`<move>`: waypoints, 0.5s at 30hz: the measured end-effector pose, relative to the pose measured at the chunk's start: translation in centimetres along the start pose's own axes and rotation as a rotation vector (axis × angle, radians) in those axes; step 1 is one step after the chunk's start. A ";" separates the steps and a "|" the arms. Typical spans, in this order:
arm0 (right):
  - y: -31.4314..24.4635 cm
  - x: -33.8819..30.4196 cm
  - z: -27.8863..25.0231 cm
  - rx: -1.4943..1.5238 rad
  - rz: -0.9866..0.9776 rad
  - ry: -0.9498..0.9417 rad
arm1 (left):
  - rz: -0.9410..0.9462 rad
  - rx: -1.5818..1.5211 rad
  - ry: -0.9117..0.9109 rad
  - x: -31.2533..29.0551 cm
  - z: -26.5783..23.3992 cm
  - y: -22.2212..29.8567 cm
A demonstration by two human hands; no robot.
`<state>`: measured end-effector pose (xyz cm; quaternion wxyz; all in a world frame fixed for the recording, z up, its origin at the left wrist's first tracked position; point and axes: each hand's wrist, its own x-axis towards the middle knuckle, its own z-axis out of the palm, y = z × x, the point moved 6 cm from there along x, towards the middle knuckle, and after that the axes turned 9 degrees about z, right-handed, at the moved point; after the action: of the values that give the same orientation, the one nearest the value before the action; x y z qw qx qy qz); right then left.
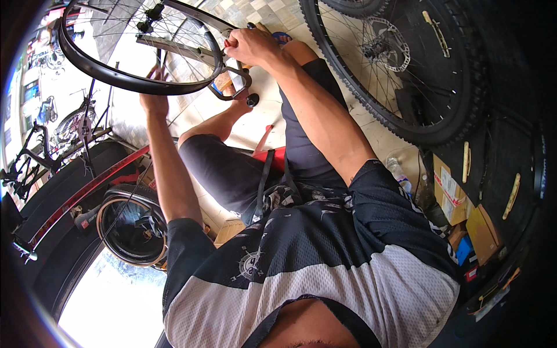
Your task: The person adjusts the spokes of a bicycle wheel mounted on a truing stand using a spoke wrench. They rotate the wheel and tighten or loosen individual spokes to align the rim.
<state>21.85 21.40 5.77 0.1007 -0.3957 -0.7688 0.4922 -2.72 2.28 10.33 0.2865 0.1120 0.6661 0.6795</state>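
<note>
Upper left: wheel (145,26) laced, rim (116,79) bare, not yet tyred. My right hand (250,46) grips a red piece (227,43); left hand (155,93) by rim, grasp unclear.

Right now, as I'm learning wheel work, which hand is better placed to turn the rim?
Likely the left hand: it's beside the black rim, while the right hand is at the grey metal stand.

Lettered compass emblem (250,265) on shirt (307,240)
</note>
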 end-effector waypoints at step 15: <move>0.0 0.0 0.0 0.018 0.015 -0.003 | 0.037 0.048 -0.325 -1.8 1.4 2.1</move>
<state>21.82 21.42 5.72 0.0994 -0.3997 -0.7616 0.5004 -1.03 2.57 12.91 0.3752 0.2395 0.6248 0.6415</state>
